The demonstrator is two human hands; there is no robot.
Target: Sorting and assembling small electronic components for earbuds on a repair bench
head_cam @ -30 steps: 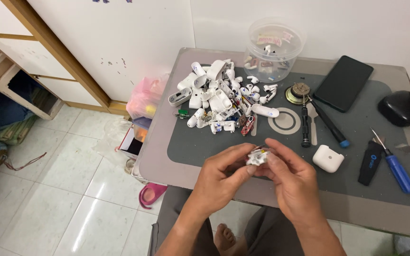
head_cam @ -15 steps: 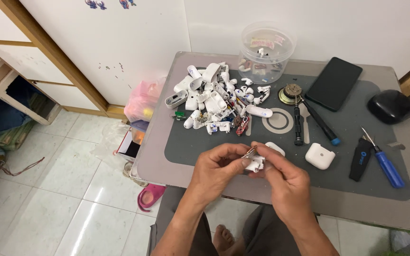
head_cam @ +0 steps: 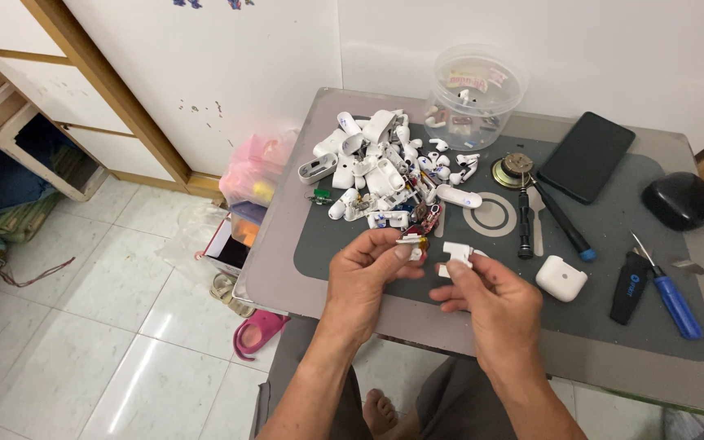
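A person seated at a small grey surface (head_cam: 287, 269) holds two parts of a dismantled earbud case above its near edge; the left hand (head_cam: 366, 273) pinches a small white piece with a dark and red inner part (head_cam: 414, 242) between thumb and fingers, closed around it; the right hand (head_cam: 490, 297) grips a white shell piece (head_cam: 455, 254) at its fingertips, the other fingers curled in — the two parts sit just apart, not joined. Judging by the layout, the work looks well along yet unfinished: a heap of white shells and scraps (head_cam: 376, 171) lies on the dark mat (head_cam: 596, 269) beyond the hands, a clear tub (head_cam: 472, 91) behind it holds more bits, and one whole white case (head_cam: 561, 278) rests to the right. Both forearms rise from the lap, wrists bent inward, palms half turned toward each other; screwdrivers (head_cam: 674, 297), a phone (head_cam: 586, 156) and a mouse (head_cam: 683, 200) lie untouched.
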